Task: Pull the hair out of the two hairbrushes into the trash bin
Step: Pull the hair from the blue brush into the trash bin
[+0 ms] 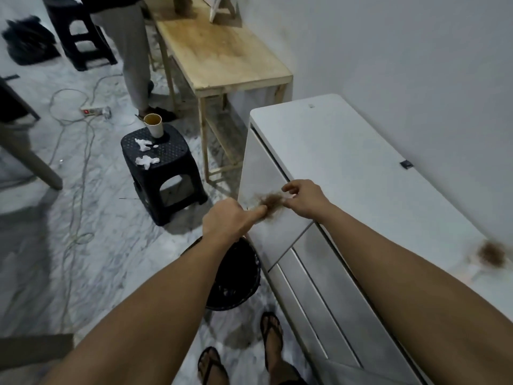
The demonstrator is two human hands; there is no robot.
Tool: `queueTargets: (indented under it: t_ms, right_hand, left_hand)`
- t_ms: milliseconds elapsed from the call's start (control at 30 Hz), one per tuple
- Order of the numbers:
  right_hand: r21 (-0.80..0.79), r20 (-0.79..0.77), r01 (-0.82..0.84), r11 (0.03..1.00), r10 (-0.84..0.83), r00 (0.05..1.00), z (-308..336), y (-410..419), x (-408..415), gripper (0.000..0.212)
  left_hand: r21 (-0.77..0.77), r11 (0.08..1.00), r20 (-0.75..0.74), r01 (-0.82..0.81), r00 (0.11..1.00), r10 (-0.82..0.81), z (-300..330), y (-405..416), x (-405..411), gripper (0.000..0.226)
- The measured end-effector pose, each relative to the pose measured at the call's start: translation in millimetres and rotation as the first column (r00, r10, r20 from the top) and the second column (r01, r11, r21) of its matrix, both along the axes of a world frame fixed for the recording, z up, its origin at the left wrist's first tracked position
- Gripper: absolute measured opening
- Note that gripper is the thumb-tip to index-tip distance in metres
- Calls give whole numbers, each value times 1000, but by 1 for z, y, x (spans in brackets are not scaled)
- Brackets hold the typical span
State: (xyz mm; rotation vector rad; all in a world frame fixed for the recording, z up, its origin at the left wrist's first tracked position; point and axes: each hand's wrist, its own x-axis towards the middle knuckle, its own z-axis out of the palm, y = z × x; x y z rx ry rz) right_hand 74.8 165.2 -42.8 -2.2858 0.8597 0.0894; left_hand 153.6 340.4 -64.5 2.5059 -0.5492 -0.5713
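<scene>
Standing beside a white cabinet (361, 168), a person holds both arms out. Below the hands sits a dark trash bin (236, 276). The left hand (226, 218) and right hand (302, 198) each pinch one brown hair clump (270, 202) between them. A second clump (492, 254) lies on the cabinet, well right of the grip.

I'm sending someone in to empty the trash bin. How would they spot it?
Find the long white cabinet along the wall. On the floor at its near corner, below the two hands pulling hair, stands the trash bin: round and black, unlike the square black stool beyond.
</scene>
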Motion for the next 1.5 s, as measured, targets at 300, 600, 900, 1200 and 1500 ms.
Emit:
queueTargets:
  t_ms: [300, 600, 900, 1200, 1500]
  right_hand:
    - [271, 35, -92, 958, 86, 996, -36, 6, 40, 25]
    - [273, 16, -247, 930, 252, 968, -75, 7, 63, 28]
    - [128, -9, -394, 910, 398, 917, -166, 50, 80, 36]
    - [36, -22, -381, 924, 382, 924, -336, 80, 75, 26]
    - [399, -37, -195, 896, 228, 973, -463, 88, 66, 46]
  left_hand:
    - [-68, 974, -388, -215, 905, 173, -39, 8, 5, 72]
    - [-18, 905, -317, -424, 861, 397, -70, 17, 1, 59]
    - [93, 874, -304, -477, 822, 481, -146, 40, 4, 45]
    - [55, 868, -476, -493, 751, 457, -310, 66, -3, 60]
    - [116, 872, -398, -476, 782, 480, -441, 86, -19, 47]
